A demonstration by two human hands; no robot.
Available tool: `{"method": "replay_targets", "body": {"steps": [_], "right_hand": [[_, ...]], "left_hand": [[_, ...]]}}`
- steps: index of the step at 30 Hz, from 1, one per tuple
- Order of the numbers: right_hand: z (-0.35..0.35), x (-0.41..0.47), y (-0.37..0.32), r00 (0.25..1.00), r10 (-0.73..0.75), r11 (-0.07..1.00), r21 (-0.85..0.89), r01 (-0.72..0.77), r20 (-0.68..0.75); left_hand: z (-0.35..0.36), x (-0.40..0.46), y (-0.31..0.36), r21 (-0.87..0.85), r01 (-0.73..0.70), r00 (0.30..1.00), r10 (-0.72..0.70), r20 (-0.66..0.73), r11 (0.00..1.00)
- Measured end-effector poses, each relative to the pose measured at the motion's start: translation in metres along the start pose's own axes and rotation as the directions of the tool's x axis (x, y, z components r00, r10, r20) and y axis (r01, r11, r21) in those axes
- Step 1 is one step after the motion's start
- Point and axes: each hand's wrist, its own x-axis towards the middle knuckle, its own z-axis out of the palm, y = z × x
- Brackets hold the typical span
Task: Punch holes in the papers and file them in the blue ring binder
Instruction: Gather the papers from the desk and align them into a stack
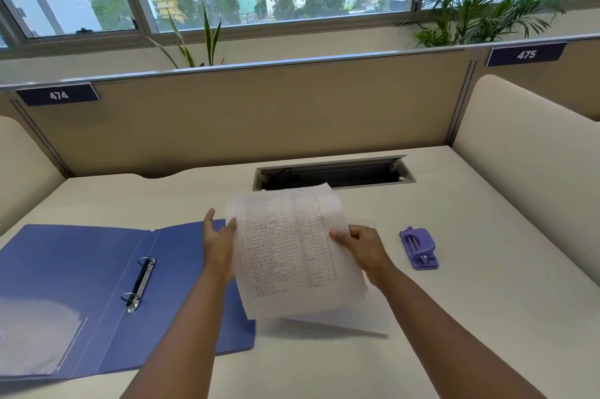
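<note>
A thin stack of printed papers (285, 249) with a table of text is lifted off the desk at its middle, tilted toward me. My right hand (360, 246) pinches its right edge. My left hand (219, 241) rests flat against its left edge with fingers straight. One more sheet (363, 317) lies on the desk under the stack. The blue ring binder (97, 285) lies open at the left, its two metal rings (141, 283) shut. A purple hole punch (418, 247) sits on the desk to the right of my right hand.
A cable slot (334, 173) with an open flap is cut into the desk (487, 268) behind the papers. Beige partition walls (259, 113) close the desk at the back and both sides. A clear pocket (39, 340) lines the binder's left cover.
</note>
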Motion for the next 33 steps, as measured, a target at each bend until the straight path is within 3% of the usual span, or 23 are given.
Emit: {"method": "replay_targets", "body": {"steps": [9, 13, 17, 24, 33], "right_hand": [[0.002, 0.006, 0.019, 0.999, 0.04, 0.983, -0.18, -0.045, -0.029], [0.003, 0.007, 0.024, 0.997, 0.043, 0.985, -0.163, -0.053, -0.068], [0.002, 0.005, 0.021, 0.999, 0.042, 0.988, -0.147, -0.043, -0.015], [-0.001, 0.002, 0.019, 1.0, 0.024, 0.996, 0.091, -0.022, -0.015], [0.004, 0.002, 0.017, 0.992, 0.097, 0.995, 0.008, -0.097, -0.084]], "left_hand": [[-0.004, 0.001, 0.008, -0.069, 0.058, 0.993, -0.051, 0.103, 0.996], [-0.004, 0.003, 0.01, -0.067, 0.046, 0.982, -0.033, 0.185, 0.997], [-0.008, 0.004, 0.009, 0.005, 0.054, 0.968, -0.053, 0.245, 0.999], [-0.009, 0.006, 0.005, 0.035, 0.11, 0.953, -0.115, 0.279, 0.993], [-0.005, 0.005, 0.0, 0.158, 0.081, 0.965, -0.117, 0.233, 0.984]]}}
